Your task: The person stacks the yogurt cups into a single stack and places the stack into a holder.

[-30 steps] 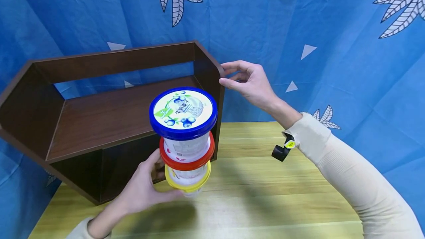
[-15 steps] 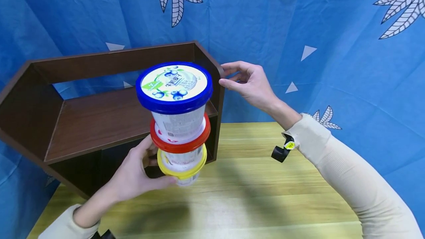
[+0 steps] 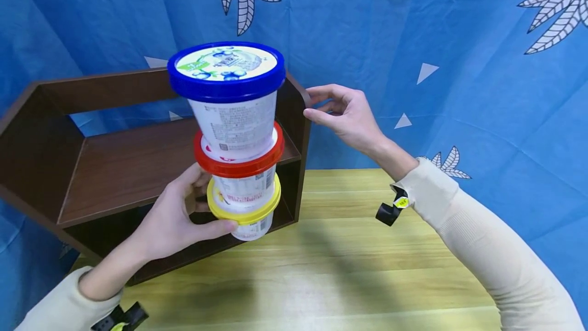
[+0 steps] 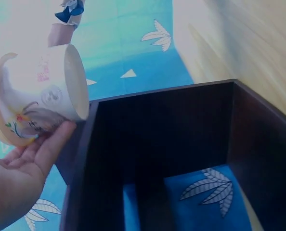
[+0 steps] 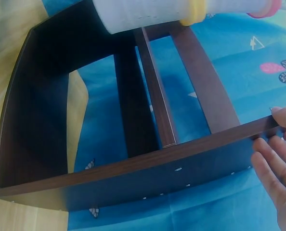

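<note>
Three lidded tubs stand stacked in the air in front of the shelf. On top is the blue-lidded tub [image 3: 234, 121], below it the red-lidded tub [image 3: 245, 188], and lowest the yellow-lidded tub [image 3: 250, 230]. My left hand [image 3: 172, 216] holds the yellow-lidded tub, thumb in front at its lid and fingers behind. In the left wrist view that white tub [image 4: 42, 91] lies across the picture beside the shelf's edge. My right hand [image 3: 346, 116] pinches the upper front edge of the right side panel of the dark brown shelf [image 3: 124, 152].
The shelf has an upper board and a lower compartment [image 3: 285, 193], and stands on a light wooden table [image 3: 358, 259]. Behind hangs a blue curtain [image 3: 367, 24] with leaf prints. A black wrist strap [image 3: 390, 211] hangs at the right cuff.
The stack of tubs has risen and shifted left with my left hand, from low before the shelf to in front of its upper board. My right hand has stayed at the panel.
</note>
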